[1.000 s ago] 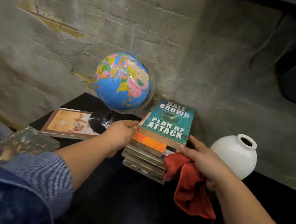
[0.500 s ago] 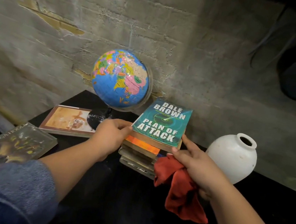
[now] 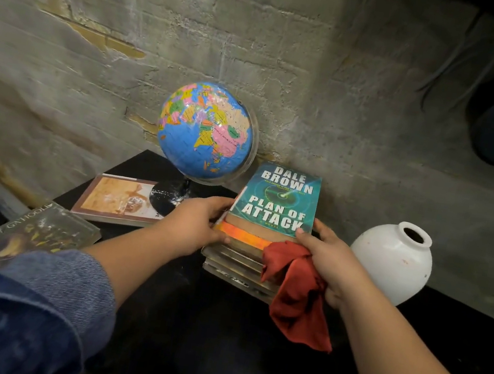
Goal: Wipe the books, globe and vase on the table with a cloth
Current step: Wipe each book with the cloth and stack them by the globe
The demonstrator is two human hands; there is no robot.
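Reading the top cover: the teal paperback (image 3: 280, 203) says "DALE BROWN" over "PLAN OF ATTACK"; the smaller print on it is too fine to read.
Landmark: the book stack (image 3: 240, 260), on the black table (image 3: 214, 343) near the rough grey wall (image 3: 293, 48); the teal paperback lies on top, an orange-edged book just beneath it.
Other writing: a dark book (image 3: 31, 233) well to the left of the stack shows "GA'HOOLE" along its edge, with only part of a further word showing; the flat tan-covered book (image 3: 117, 200) left of the stack has nothing legible.
Left hand (image 3: 197, 227): curled against the left side of the stack, fingertips touching the paperback's left edge and the books below it.
Right hand (image 3: 329, 261): closed around a bunched red cloth (image 3: 293, 294), thumb tip pressing the paperback's near right corner, a finger along its right edge.
Cloth: hangs from the right hand down the front right of the stack, covering part of the lower book edges.
Globe (image 3: 206, 130): stands behind and to the left of the stack on a black base (image 3: 167, 200); the base rests partly on the tan-covered book, and the left hand hides part of its right edge.
Vase (image 3: 392, 261): white, round, open-mouthed, upright to the right of the stack, just behind the right hand.
Sleeves: blue denim (image 3: 26, 307) on both forearms, nearest the camera.
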